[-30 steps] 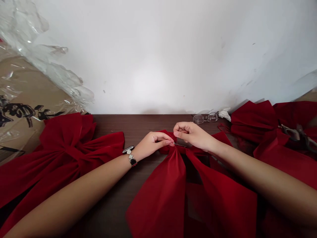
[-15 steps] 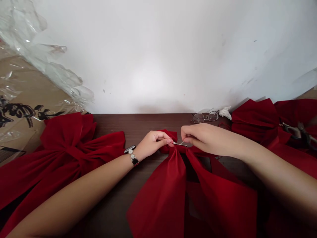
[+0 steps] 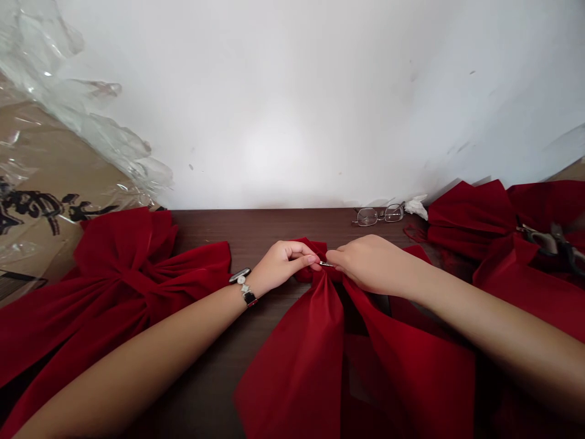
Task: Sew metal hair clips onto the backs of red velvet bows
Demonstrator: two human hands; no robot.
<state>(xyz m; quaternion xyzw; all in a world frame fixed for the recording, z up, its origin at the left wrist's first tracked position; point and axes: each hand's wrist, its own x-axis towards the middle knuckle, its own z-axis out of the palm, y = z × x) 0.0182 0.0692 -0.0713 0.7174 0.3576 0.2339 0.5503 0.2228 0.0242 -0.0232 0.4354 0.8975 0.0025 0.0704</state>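
Observation:
My left hand (image 3: pixel 289 263), with a watch (image 3: pixel 240 276) and bracelet on its wrist, pinches the left end of a thin metal clip (image 3: pixel 326 264). From the other side, my right hand (image 3: pixel 377 262) has its fingers closed at the clip's right end, which they hide. The clip lies across the gathered middle of a red fabric bow (image 3: pixel 304 360), whose two wide tails spread towards me over the dark table (image 3: pixel 205 227). Between the fingers the clip's details are too small to make out.
A finished-looking red bow (image 3: pixel 132 274) lies at left beside a plastic-wrapped cardboard box (image 3: pixel 41 164). Glasses (image 3: pixel 379 215) and a crumpled white tissue (image 3: pixel 415 207) rest by the white wall. More red fabric (image 3: pixel 475 213) and scissors (image 3: pixel 548 241) are at right.
My right hand has come down and left, turning palm down, and its fingers now cover the clip's right end. The left hand keeps its pinch in the same place.

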